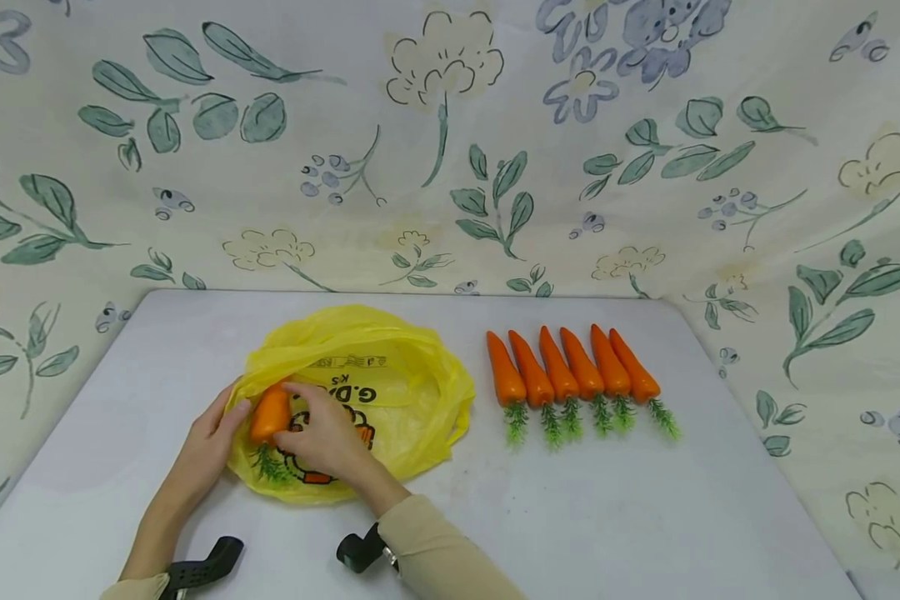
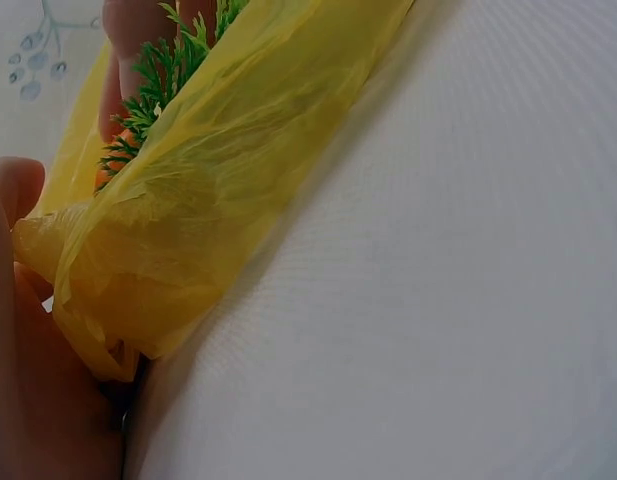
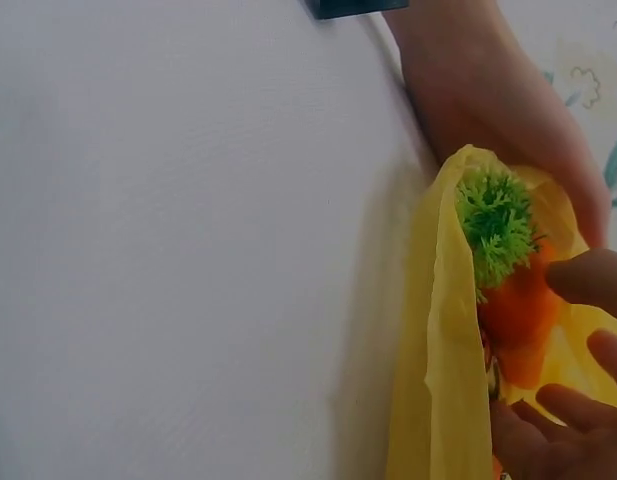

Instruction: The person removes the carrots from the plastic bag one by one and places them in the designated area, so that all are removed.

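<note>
A yellow plastic bag point(image 1: 412, 450) with black and orange print lies on the white table, its mouth gaping. My left hand point(image 1: 204, 446) holds the bag's left rim, thumb over the edge. Inside, next to that rim, is an orange carrot point(image 1: 270, 414) with feathery green leaves point(image 1: 272, 465). My right hand point(image 1: 328, 437) reaches into the mouth from the right. Its fingers are spread beside the carrot, one fingertip point(image 3: 578, 278) right at the orange side. In the left wrist view, the bag's thin film point(image 2: 218, 190) covers part of the carrot.
To the right of the bag, several similar carrots point(image 1: 558, 375) lie side by side in a row, leaves toward me. Black wrist devices point(image 1: 208, 567) sit on both forearms. A floral cloth point(image 1: 420, 125) hangs behind the white table point(image 1: 570, 517).
</note>
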Demonstrator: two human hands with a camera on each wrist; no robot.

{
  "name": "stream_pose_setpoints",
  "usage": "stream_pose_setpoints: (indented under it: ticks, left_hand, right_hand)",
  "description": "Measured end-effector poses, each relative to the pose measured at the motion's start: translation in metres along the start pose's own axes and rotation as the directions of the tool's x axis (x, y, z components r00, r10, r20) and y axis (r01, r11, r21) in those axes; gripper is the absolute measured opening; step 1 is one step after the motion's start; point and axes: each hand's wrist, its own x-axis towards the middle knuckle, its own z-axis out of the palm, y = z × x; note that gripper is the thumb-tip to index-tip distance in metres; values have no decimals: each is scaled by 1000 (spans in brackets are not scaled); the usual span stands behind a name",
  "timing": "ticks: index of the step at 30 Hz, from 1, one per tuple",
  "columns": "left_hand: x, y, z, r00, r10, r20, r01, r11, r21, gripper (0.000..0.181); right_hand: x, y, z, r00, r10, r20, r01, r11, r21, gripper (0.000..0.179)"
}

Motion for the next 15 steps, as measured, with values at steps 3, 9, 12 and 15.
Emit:
stream_pose_setpoints:
  ticks: [3, 9, 12, 15]
  left_hand:
    - [0, 0, 0, 1000, 6, -5, -6, 1000, -1, 63]
    - [0, 0, 0, 1000, 11, -17, -11, 1000, -1, 62]
    - [0, -1, 0, 1000, 10, -17, -10, 1000, -2, 62]
    - [0, -1, 0, 1000, 9, -16, -9, 1000, -5, 63]
  right_hand:
    - [1, 0, 3, 999, -44, -7, 43, 999, -26, 59]
    - [0, 1, 9, 999, -46, 18, 47, 997, -60, 60]
    - [-1, 1, 10, 1000, -13, 27, 16, 995, -100, 60]
    - [-2, 1, 10, 1000, 13, 26, -10, 992, -127, 57]
